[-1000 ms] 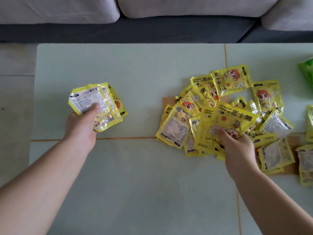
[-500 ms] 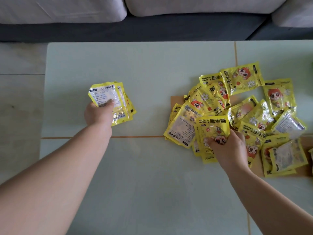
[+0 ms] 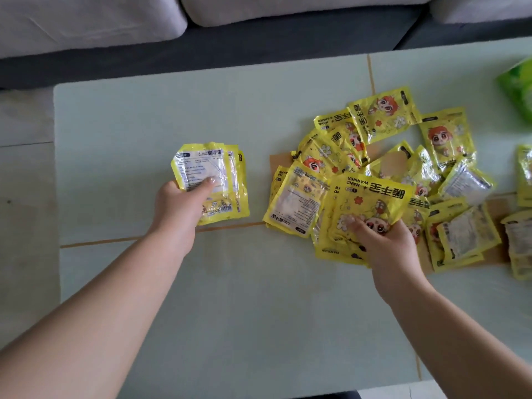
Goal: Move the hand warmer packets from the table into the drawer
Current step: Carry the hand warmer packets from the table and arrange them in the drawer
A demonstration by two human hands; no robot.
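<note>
My left hand (image 3: 180,207) grips a stack of yellow hand warmer packets (image 3: 213,174), back side up, held just above the pale green table (image 3: 138,116) left of centre. My right hand (image 3: 385,246) pinches a few yellow packets (image 3: 371,201) at the near edge of a loose pile of several packets (image 3: 383,145) spread over the table's right half. Some packets in the pile lie face up with a cartoon figure, others show the white printed back. No drawer is in view.
A green bag (image 3: 518,87) lies at the table's far right edge. A grey sofa (image 3: 144,27) runs along the far side of the table. Brown cardboard (image 3: 280,164) shows under the pile. Tiled floor (image 3: 23,174) lies to the left.
My left hand has carried its stack to the right, closer to the pile. My right hand has gathered packets from the pile's near edge and now holds them raised.
</note>
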